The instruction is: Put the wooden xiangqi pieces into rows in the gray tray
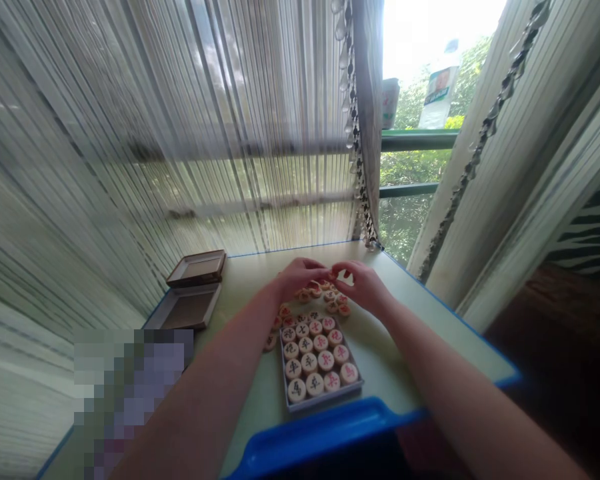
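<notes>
My left hand (305, 275) and my right hand (360, 279) meet at the fingertips above the far part of the table. Both have their fingers closed in a pinch; whatever they hold between them is too small and blurred to name. Below them lie loose Chinese chess pieces (332, 307), some partly hidden by my left hand and forearm. Closer to me is a shallow open box (325, 402) filled with rows of round Chinese chess pieces (309, 363), marked in black on the left and red on the right.
Two open box parts, a brown-edged one (196, 267) and a grey one (192, 307), lie at the table's left edge. The pale table (395, 373) has a blue rim (320, 430) nearest me. Sheer curtains (240, 133) hang behind; a bottle (439, 93) stands at the window.
</notes>
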`<move>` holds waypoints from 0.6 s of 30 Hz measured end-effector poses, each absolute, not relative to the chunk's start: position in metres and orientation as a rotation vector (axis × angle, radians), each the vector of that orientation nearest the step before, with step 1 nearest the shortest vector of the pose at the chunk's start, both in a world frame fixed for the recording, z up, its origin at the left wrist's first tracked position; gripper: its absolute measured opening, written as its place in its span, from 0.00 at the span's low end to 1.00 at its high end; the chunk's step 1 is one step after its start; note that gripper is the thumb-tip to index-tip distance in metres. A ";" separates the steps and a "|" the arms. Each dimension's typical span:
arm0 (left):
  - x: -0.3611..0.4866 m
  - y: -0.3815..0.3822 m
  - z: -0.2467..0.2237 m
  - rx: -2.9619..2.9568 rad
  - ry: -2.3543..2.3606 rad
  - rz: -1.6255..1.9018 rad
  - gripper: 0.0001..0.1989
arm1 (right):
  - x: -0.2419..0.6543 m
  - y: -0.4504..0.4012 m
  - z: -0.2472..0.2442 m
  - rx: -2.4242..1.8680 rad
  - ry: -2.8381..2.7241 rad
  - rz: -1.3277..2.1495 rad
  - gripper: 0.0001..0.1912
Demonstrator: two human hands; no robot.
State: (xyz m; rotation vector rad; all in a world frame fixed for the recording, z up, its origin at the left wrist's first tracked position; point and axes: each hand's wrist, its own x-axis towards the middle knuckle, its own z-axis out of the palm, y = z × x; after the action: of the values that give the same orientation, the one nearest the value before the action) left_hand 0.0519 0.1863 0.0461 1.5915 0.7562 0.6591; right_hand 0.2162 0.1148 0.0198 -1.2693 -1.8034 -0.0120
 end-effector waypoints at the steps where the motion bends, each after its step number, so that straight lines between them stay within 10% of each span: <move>1: 0.052 0.186 0.046 1.601 0.755 0.656 0.16 | 0.216 0.115 0.019 -1.264 -1.811 -0.016 0.09; 18: 0.049 0.185 0.049 1.554 0.708 0.633 0.14 | 0.217 0.113 0.020 -1.272 -1.801 -0.137 0.09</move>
State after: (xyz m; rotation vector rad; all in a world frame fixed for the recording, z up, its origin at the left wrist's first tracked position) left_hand 0.0494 0.1855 0.0489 1.5545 0.7082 0.6330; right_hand 0.2172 0.1125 0.0205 -1.2724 -1.8007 -0.1370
